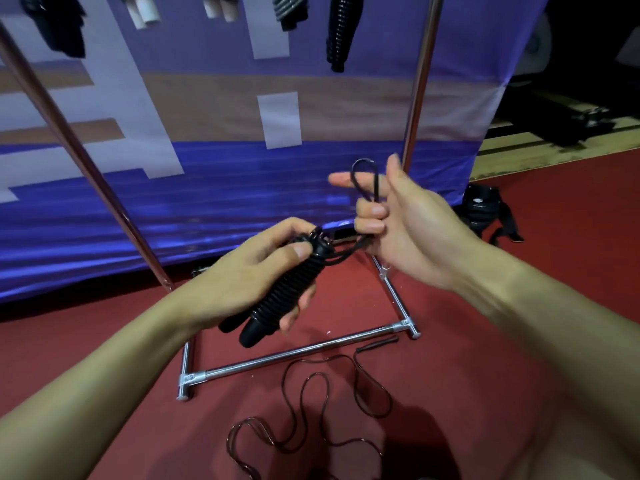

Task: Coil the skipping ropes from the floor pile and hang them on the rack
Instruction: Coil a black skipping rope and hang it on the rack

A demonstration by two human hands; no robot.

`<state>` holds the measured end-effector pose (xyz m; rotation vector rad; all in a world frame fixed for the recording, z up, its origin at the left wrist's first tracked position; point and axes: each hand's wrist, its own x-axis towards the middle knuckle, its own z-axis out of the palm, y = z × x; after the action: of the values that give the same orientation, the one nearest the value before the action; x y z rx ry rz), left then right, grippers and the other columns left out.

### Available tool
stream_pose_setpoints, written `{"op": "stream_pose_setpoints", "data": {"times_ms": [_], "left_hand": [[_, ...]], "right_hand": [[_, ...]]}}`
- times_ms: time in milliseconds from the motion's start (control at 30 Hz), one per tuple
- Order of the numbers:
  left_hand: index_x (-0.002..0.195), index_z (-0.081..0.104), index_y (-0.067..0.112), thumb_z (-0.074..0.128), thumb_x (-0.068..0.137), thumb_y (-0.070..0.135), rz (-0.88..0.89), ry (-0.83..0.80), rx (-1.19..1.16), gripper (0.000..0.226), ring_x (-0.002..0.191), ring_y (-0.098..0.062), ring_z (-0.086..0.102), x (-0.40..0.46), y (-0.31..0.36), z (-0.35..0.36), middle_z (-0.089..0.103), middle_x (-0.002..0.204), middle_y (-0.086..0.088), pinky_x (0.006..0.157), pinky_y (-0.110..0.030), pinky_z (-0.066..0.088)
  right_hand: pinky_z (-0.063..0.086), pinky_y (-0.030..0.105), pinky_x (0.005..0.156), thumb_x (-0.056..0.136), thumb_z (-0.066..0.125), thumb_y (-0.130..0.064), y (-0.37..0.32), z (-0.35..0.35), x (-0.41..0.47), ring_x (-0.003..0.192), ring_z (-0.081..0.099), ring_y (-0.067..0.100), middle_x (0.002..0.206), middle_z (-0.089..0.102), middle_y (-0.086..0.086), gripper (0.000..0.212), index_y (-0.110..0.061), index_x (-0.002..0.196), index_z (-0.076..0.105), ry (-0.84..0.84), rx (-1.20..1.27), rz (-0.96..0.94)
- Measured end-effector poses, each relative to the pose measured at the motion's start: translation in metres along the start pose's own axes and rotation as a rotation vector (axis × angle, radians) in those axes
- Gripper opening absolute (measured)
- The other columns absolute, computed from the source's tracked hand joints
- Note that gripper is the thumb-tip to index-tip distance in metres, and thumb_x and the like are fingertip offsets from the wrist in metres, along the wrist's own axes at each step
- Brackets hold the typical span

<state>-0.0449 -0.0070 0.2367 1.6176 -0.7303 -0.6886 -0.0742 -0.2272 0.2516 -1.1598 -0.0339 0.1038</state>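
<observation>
left hand point(266, 271) gripping (fingers curled) | right hand point(398, 220) pinching, forefinger out

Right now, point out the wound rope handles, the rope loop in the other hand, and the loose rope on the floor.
rope handles point(277, 299), head view, on the ribbed winding below the left thumb.
rope loop point(363, 164), head view, top of the loop above the right fingers.
loose rope point(308, 386), head view, a bend lying on the red floor.

Gym/sports-hall type space suggested: red floor point(485, 341), purple backdrop point(207, 202), metal rack point(301, 351) w/ coiled ropes point(341, 29) hung at far side.
</observation>
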Motion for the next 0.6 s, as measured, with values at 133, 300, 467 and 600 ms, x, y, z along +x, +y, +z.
{"op": "stream_pose_setpoints", "data": {"times_ms": [133,300,467,600], "left_hand": [[0.099,0.045,0.008,0.048,0.102,0.033,0.058,0.013,-0.092,0.026,0.043,-0.029,0.054,-0.003,0.003,-0.002,0.058,0.068,-0.022,0.050,-0.039,0.049],[0.119,0.040,-0.013,0.050,0.099,0.037,0.056,0.099,-0.011,0.054,0.045,-0.030,0.056,-0.004,0.003,-0.005,0.063,0.068,-0.016,0.050,-0.034,0.049],[0.111,0.042,-0.007,0.046,0.101,0.032,0.029,0.124,0.094,0.040,0.046,-0.030,0.057,-0.008,0.004,-0.008,0.066,0.070,-0.014,0.052,-0.036,0.049],[0.128,0.043,0.019,0.046,0.107,0.032,0.051,0.100,0.124,0.025,0.048,-0.032,0.059,-0.010,0.006,-0.006,0.068,0.072,-0.018,0.053,-0.039,0.051]], "right_hand": [[0.031,0.016,0.057,0.105,0.040,-0.038,0.017,0.003,0.000,0.063,0.026,0.005,0.072,0.052,-0.008,0.045,-0.006,0.114,0.070,-0.135,-0.197,-0.052],[0.037,0.019,0.063,0.099,0.046,-0.040,0.016,-0.005,-0.004,0.057,0.038,0.009,0.061,0.039,-0.006,0.050,0.006,0.099,0.066,-0.143,-0.477,-0.173],[0.043,0.015,0.063,0.101,0.046,-0.037,0.011,-0.005,-0.008,0.058,0.053,0.011,0.059,0.050,-0.004,0.037,-0.010,0.089,0.069,-0.205,-0.739,-0.240],[0.044,0.016,0.065,0.101,0.045,-0.039,0.010,-0.010,-0.005,0.059,0.054,0.010,0.061,0.050,-0.005,0.038,-0.015,0.087,0.069,-0.230,-0.791,-0.232]]}}
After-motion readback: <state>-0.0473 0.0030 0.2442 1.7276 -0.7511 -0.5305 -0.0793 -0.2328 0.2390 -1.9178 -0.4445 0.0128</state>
